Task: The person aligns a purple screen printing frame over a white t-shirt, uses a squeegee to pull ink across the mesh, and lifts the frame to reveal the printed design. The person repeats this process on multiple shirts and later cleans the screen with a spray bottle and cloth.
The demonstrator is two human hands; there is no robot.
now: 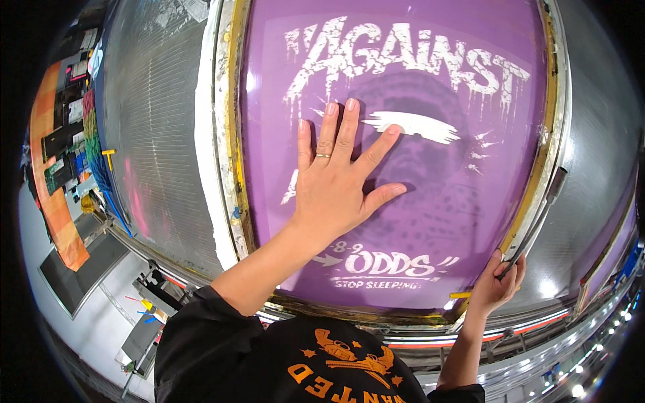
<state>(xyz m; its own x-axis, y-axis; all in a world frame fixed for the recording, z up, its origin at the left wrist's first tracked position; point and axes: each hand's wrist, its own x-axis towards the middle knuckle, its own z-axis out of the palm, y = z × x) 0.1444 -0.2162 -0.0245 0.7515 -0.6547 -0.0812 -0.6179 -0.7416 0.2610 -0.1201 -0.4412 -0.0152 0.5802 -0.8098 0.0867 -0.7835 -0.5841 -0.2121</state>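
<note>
My left hand (342, 174) lies spread, palm down, on a purple screen mesh (490, 215) bearing white stencil lettering, a white brush-stroke shape (437, 129) and a faint darker portrait, partly under my hand. The mesh sits in a worn metal frame (549, 67) edged with yellowed tape. At that frame's lower right edge, my right hand (495, 282) has its fingers wrapped round a thin metal rod (531, 238) with a dark tubular end pointing up and away. Whether the rod is attached to the frame, I cannot tell. A small yellow piece (461, 295) sticks out beside this hand.
Grey platens (151, 121) flank the frame, with another purple screen (607, 248) at far right. Beyond the left platen are piled dark items, an orange strip (64, 238), multicoloured material and a yellow-handled tool (109, 154). Rails (430, 341) run along the near edge, above the floor.
</note>
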